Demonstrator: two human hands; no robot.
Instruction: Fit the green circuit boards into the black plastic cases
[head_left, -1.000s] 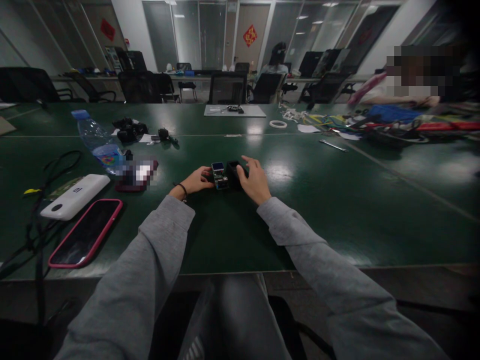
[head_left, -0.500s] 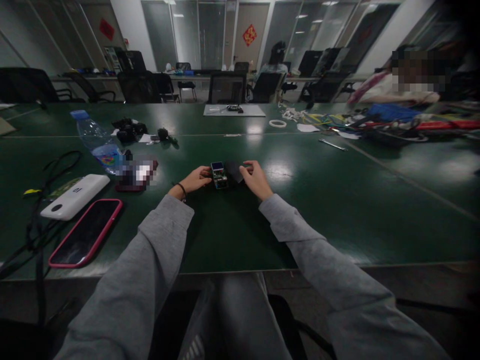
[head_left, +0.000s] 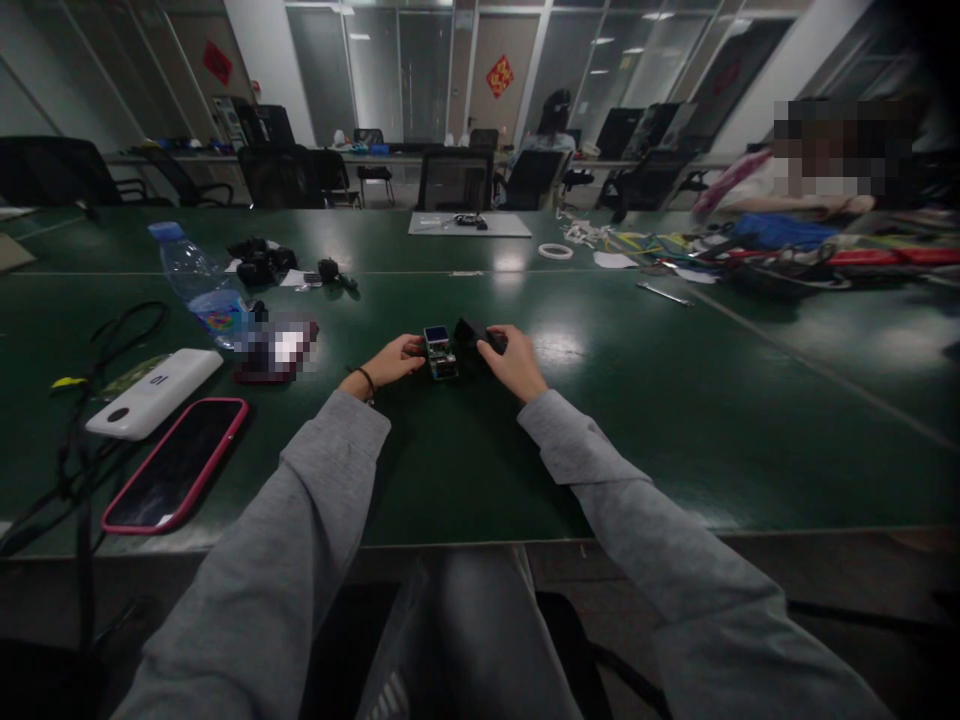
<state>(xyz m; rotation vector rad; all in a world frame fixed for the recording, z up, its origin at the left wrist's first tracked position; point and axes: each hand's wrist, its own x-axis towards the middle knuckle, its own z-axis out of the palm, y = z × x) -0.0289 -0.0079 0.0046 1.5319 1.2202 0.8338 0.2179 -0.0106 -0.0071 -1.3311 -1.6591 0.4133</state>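
Observation:
A small circuit board [head_left: 442, 367] with a little screen at its far end lies in front of me on the green table [head_left: 465, 470]. My left hand [head_left: 395, 362] is at its left edge, thumb and fingers closed on that side. To the right of the board, my right hand [head_left: 516, 362] grips a black box-like cover [head_left: 471, 332] between thumb and fingers. The cover is tilted, apart from the board, and partly hidden by the fingers. A dark bracelet [head_left: 367, 381] circles my left wrist.
Left of me are a red-edged phone [head_left: 176, 465], a white power bank [head_left: 155, 393], black cables and a water bottle [head_left: 199, 285]. A wrench [head_left: 665, 294] and white ring [head_left: 556, 251] lie farther right. Another person sits beside tangled cables at the far right.
My right hand has turned the black cover, so it now sits more on edge and deeper in my grip. The board and my left hand stay nearly still.

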